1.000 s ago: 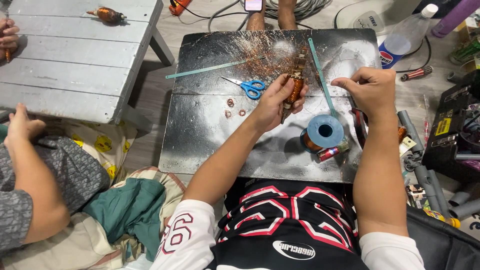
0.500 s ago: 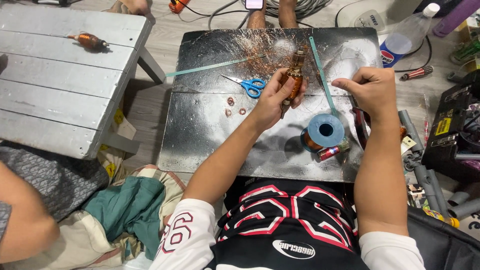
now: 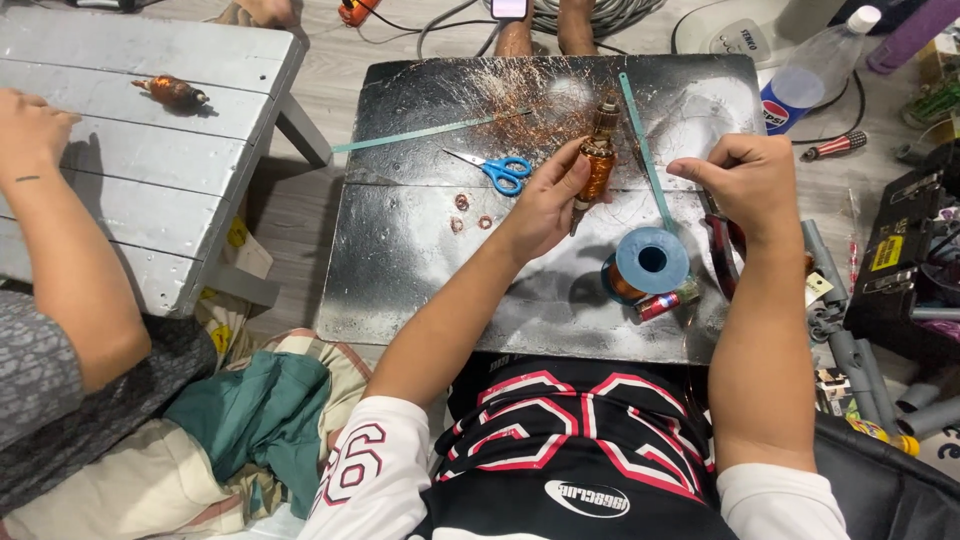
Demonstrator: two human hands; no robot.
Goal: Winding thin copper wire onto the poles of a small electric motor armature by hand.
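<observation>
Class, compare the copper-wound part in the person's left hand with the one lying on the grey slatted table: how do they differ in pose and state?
The held part stands nearly upright, gripped by the left hand over the dark metal sheet; the table part lies on its side, untouched, on the slatted table. The held part appears larger in view. Both are copper-coloured windings on a shaft.

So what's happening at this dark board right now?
A person sits at a scuffed dark metal board. The left hand grips a copper-wound motor armature upright; the right hand is closed in a pinch beside it, apart. Blue-handled scissors and a blue spool lie on the board. Another person's arm rests on the grey bench.
</observation>
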